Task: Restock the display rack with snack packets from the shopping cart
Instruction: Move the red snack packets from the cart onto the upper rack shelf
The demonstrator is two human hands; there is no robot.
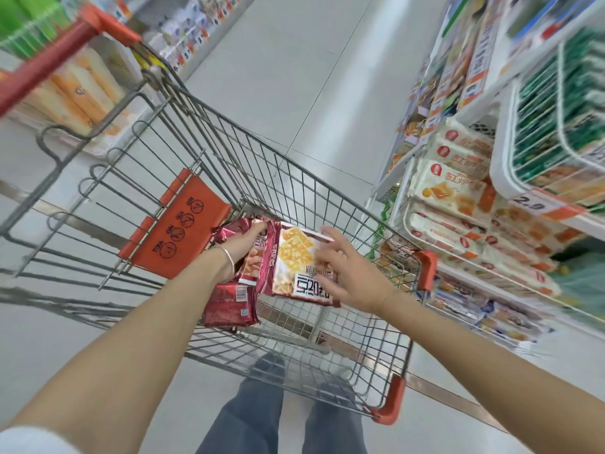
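Both arms reach down into a wire shopping cart [327,204]. My left hand [244,247], with a silver bangle on the wrist, grips a bundle of dark red snack packets [288,257] printed with yellow crackers. My right hand [347,267] lies with its fingers spread on the front face of the same bundle. More dark red packets [229,303] lie stacked on the cart floor below the left wrist. The display rack [510,152] stands to the right of the cart, with white wire baskets full of packets.
An orange child-seat flap [178,224] hangs inside the cart at the left. Orange bumpers mark the cart corners [391,403]. A second red-handled cart [45,63] with orange packs stands at the upper left. The grey tiled aisle [294,60] runs ahead. My legs show below the cart.
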